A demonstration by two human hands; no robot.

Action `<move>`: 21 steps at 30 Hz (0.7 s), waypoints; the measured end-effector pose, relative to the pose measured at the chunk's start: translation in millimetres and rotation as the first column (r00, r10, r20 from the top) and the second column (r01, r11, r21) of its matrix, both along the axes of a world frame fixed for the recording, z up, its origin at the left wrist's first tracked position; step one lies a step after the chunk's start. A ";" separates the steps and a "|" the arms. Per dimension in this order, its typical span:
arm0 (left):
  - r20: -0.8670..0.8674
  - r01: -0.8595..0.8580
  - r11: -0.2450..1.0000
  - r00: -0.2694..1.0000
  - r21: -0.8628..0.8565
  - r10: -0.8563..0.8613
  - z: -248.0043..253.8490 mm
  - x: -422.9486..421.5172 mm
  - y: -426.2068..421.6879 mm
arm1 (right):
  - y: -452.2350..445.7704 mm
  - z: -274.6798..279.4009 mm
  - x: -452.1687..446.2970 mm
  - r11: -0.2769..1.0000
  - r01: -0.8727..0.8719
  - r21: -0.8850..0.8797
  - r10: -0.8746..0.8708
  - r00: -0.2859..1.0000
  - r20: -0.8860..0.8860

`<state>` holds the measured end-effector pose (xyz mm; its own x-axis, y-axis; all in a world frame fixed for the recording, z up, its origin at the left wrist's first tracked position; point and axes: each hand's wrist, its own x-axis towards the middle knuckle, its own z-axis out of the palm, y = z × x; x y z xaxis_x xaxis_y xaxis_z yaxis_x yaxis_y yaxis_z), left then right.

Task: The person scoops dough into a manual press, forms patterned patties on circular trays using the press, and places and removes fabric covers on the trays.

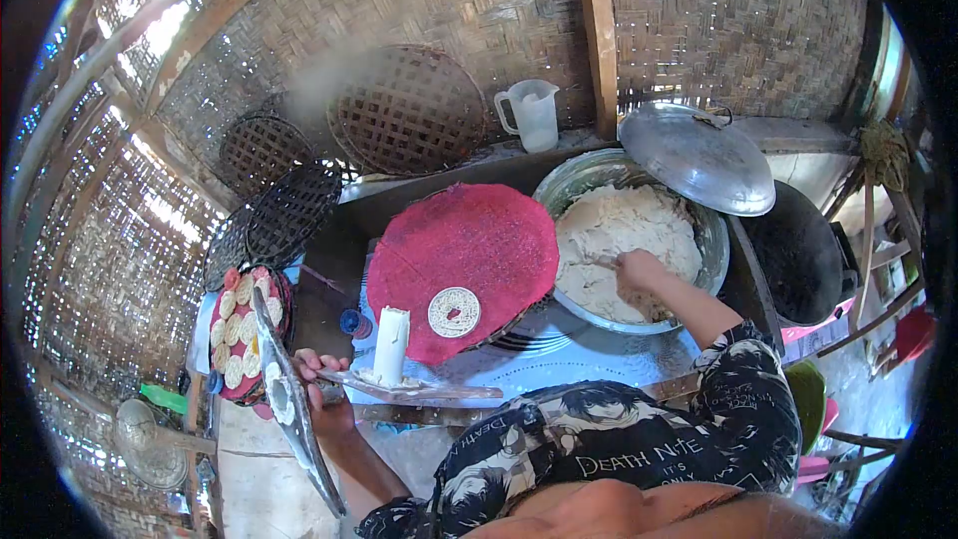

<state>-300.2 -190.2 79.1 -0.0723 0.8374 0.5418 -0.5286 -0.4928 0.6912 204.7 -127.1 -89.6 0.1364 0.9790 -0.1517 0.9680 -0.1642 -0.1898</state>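
Observation:
My left hand (321,379) is closed round a wooden press (424,391) near the front edge of the table. A white cylinder (391,344) stands upright on its flat arm, and a long dark board (289,404) crosses beside my fingers. On the right, my right hand (639,271) is in the pale dough (624,230) inside a large metal basin (720,260); its fingers are closed at the dough, and what they grip is hidden. Between my hands lies a pink cloth-covered round tray (459,250) with one pale ring of strands (454,312) on it.
A metal lid (697,160) leans over the basin's back right. Behind stands a white jug (534,117). A dark pot (793,255) is at the right. Woven trays (407,110) lean at the back left, above a tray of several pale and pink discs (238,329).

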 end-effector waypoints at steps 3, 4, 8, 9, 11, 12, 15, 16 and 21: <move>-0.063 -0.012 0.999 0.998 0.040 0.014 6.2 0.0 -0.8 | -2.8 -0.6 9.2 0.997 -0.045 0.060 0.050 0.995 -0.081; -0.080 -0.008 0.998 0.997 0.054 0.012 8.4 -0.1 -1.4 | -7.3 3.4 21.0 0.993 -0.084 0.080 0.091 0.992 -0.090; -0.190 0.043 0.992 0.982 0.121 -0.020 5.6 -14.7 -2.0 | -42.6 98.6 26.6 0.975 0.019 -0.223 -0.117 0.894 -0.433; -0.185 -0.061 0.998 0.981 -0.008 0.059 1.2 -21.1 -3.7 | -52.4 121.5 29.2 0.973 -0.002 -0.231 -0.113 0.867 -0.486; -0.508 -0.290 0.957 0.825 -0.006 0.247 4.9 -21.1 -7.1 | -65.3 151.0 43.2 0.973 -0.111 -0.203 -0.034 0.800 -0.599; -0.642 -0.407 0.914 0.701 0.000 0.312 10.8 -14.9 -9.8 | -69.3 161.5 50.3 0.967 -0.196 -0.161 0.043 0.752 -0.658; -0.655 -0.337 0.890 0.753 -0.308 0.059 25.6 15.3 3.0 | -76.3 208.1 25.1 0.942 -0.321 -0.100 0.140 0.644 -0.753; -0.688 -0.258 0.915 0.725 -0.310 -0.029 27.3 22.1 11.2 | -74.8 218.1 13.4 0.917 -0.376 -0.136 0.120 0.583 -0.803; -0.959 0.036 0.990 0.254 0.138 0.125 22.5 69.9 34.4 | -50.0 240.0 -54.0 0.691 -0.721 -0.054 0.350 0.399 -0.847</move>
<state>-230.3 -155.8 101.6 0.5356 0.7820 0.3188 0.5163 -0.6020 0.6091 150.8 -177.1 150.4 -0.7369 0.6286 -0.2487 0.3975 0.1053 -0.9116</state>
